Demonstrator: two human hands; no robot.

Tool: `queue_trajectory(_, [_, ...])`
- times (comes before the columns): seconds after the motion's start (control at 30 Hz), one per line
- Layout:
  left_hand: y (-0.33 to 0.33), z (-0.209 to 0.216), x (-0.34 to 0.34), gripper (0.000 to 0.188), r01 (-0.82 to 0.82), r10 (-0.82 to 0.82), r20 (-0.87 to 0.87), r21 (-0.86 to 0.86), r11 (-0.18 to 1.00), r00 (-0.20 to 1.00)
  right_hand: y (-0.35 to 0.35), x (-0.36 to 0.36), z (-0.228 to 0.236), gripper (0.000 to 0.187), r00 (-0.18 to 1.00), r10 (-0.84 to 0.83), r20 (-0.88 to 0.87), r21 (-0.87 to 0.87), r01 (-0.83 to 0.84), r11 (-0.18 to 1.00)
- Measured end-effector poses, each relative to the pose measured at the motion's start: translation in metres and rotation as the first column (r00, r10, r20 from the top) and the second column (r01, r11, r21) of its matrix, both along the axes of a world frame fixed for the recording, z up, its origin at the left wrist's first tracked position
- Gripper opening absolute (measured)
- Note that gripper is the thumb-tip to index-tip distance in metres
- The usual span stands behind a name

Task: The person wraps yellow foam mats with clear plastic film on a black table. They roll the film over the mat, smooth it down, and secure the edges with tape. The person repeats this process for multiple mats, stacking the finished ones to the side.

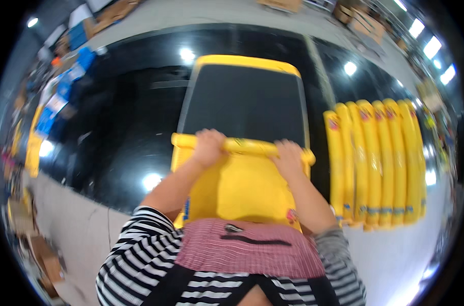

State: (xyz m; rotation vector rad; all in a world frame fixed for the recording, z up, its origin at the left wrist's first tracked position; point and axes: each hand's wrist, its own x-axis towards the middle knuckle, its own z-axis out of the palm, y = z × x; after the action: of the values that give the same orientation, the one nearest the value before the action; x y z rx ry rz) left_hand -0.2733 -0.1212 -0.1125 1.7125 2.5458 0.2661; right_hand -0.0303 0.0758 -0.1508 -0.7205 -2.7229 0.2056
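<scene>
A yellow sheet lies in front of me on a glossy black table, its lower end hidden by my apron. Across its far end runs a thick yellow roll. My left hand curls over the roll left of its middle, and my right hand grips it near the right end. Beyond the roll lies a flat dark grey panel with a yellow far edge and pale sides. Whether panel and sheet are one piece, I cannot tell.
Several finished-looking yellow rolls lie side by side at the table's right edge. The black table extends left and right of the panel. Blue-and-white packages and a yellow strip sit along the left edge. Cardboard boxes stand beyond.
</scene>
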Motion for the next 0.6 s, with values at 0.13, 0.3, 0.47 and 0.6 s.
queue_trajectory(0.13, [-0.089,-0.004,0.074,0.044,0.103,-0.104,0.017,0.07,0.992,0.994,-0.088,0.093,0.01,0.056,0.996,0.048,0.08,-0.11,-0.039,0.993])
queue_trajectory(0.3, [-0.143,-0.016,0.108,0.046,0.169,-0.179,0.077,0.122,0.978,0.981,-0.121,0.136,-0.012,0.069,0.989,0.103,0.11,-0.043,-0.099,0.994])
queue_trajectory(0.47, [-0.125,-0.009,0.074,0.045,0.248,-0.282,0.136,0.221,0.943,0.95,-0.099,0.105,0.029,0.068,0.97,0.242,0.024,-0.086,-0.24,0.967])
queue_trajectory(0.6, [-0.134,-0.017,0.039,0.041,0.046,-0.052,0.126,0.051,0.998,0.991,-0.07,0.091,0.031,0.044,0.944,0.308,-0.117,-0.165,-0.325,0.931])
